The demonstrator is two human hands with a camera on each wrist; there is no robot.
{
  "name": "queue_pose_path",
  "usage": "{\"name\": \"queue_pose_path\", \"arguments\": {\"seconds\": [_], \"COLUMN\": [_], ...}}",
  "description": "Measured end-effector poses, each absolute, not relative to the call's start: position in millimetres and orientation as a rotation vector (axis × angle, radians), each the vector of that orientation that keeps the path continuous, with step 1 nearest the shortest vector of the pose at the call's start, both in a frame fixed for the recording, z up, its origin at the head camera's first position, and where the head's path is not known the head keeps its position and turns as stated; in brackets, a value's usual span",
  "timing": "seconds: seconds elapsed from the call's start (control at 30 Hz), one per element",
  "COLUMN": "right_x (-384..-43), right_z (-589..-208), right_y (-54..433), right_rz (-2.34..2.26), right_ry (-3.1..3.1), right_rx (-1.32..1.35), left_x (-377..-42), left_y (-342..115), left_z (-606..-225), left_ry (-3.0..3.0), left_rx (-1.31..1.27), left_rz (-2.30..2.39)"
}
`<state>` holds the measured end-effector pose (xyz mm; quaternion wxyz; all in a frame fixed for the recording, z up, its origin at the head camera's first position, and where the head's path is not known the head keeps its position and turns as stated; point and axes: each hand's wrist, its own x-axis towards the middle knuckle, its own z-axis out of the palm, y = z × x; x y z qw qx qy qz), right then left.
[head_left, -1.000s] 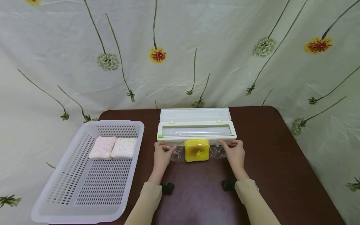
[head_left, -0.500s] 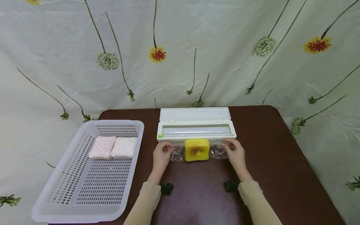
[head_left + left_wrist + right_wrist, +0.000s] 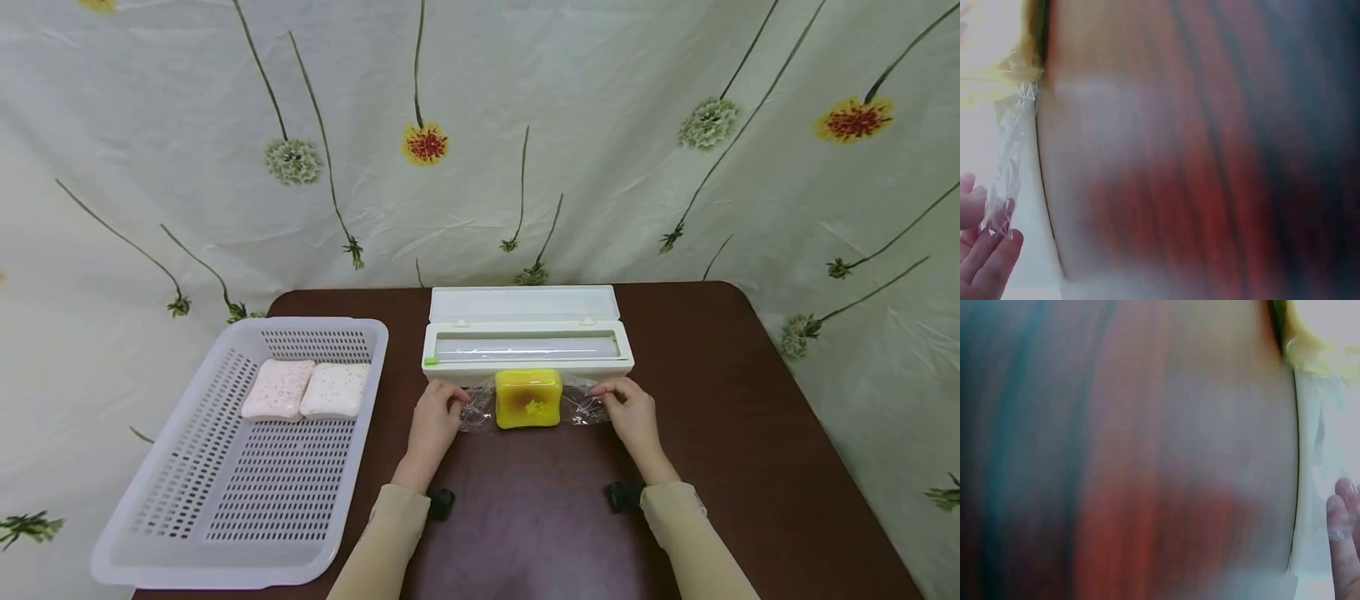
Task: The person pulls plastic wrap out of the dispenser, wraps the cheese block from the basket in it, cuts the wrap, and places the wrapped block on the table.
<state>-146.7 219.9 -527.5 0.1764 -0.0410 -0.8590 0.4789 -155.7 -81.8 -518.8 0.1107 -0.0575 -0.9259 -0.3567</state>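
Brown table: 2 hands pinch film flanking marked yellow block.

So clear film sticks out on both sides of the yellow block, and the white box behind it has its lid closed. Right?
Not quite: the head view shows the lid open, beyond the box. The clear film does stick out on both sides of the yellow block.

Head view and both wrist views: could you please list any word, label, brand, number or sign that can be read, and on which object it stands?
There are none that can be read.
White plastic-film box: no lettering visible.
Yellow toast-shaped block: a brown patch and a bright yellow mark, no legible sign.
Cloth backdrop: printed flowers only.
Wrist views: blurred, nothing legible.
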Motion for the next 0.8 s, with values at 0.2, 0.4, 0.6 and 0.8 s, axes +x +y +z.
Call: {"name": "queue_pose_path", "arguments": {"seconds": [0.2, 0.4, 0.6, 0.8], "right_x": [-144, -146, -148, -148], "right_z": [-523, -522, -520, -517], "right_y": [221, 221, 219, 216], "right_rz": [1.283, 1.194, 1.25, 1.432], "right_ry": [-2.518, -2.541, -2.561, -2.578], "right_rx": [-0.046, -0.01, -0.085, -0.261], "left_x": [-153, -155, -158, -158], "left_y": [-81, -80, -78, -79], "left_z": [-511, -505, -504, -506], "left_ry": [-2.784, -2.786, -2.777, -2.776], "left_rx": [-0.163, -0.074, -0.018, -0.001], "left_rz": [-1.06, -1.127, -1.183, -1.23]}}
